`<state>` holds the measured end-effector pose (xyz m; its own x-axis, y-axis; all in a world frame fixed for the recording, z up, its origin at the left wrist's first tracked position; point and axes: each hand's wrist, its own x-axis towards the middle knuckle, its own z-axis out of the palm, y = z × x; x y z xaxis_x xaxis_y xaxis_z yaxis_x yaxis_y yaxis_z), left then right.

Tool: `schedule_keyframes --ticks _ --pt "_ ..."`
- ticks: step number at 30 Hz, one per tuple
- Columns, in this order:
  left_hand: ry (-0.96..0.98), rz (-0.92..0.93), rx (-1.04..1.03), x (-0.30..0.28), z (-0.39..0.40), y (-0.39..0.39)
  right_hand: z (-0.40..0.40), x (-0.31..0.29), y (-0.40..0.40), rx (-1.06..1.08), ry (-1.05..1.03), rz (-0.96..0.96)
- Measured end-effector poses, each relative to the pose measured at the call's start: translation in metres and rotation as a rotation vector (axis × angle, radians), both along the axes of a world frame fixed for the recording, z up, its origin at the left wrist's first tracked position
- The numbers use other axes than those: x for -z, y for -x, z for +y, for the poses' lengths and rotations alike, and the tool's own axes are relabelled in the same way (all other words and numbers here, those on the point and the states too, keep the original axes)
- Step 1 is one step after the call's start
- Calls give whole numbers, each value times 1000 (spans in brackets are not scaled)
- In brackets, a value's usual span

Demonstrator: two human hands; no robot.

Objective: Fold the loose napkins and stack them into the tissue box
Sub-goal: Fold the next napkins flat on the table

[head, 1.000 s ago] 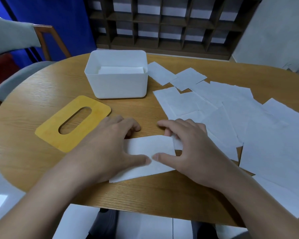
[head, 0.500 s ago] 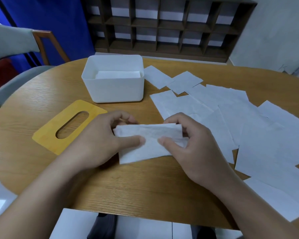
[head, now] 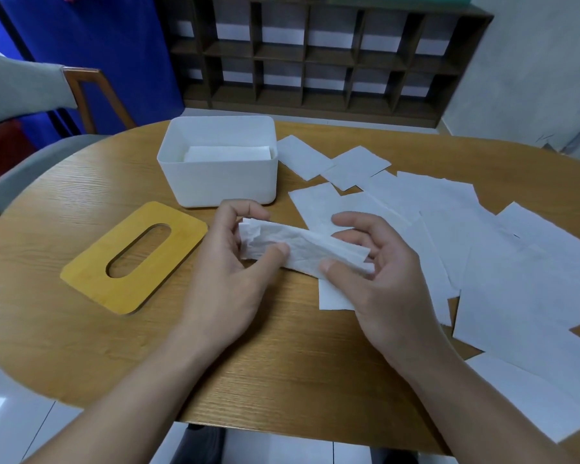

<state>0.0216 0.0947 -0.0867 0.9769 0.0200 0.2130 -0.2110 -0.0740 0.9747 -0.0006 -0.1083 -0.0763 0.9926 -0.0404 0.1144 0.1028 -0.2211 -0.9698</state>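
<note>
Now folded white paper napkin (head: 302, 247) is up off the wooden surface (head: 282, 363), vs flat 1 s ago. Left hand (head: 228, 279) & right hand (head: 379, 279) pinch its ends, fingers (head: 278, 251) curled. Fold looks done; next, white plastic tissue box (head: 218, 182) just beyond, one stack inside.

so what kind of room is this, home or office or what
Hard to say for sure; it looks like a plain indoor room set up for tabletop work. A round wooden table with a chair pulled up, and a dark empty cubby shelf along the wall.
</note>
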Motion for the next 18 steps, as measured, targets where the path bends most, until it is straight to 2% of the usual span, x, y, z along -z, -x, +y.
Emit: schedule_keyframes --ticks 3,8,11,14,16,18 --pt "-25 0 12 6 -3 0 5 3 2 0 76 5" --pt "-21 -15 65 7 -5 3 14 3 1 -18 -31 -66" --pt "-24 -25 54 6 -6 4 15 -1 -1 44 -35 -100" --pt "51 -2 11 6 -3 1 12 -6 -2 98 -44 -69" --pt "119 29 -10 4 -2 1 13 -2 -2 77 -115 -5" --pt "187 72 2 2 -2 2 15 2 0 53 -95 8"
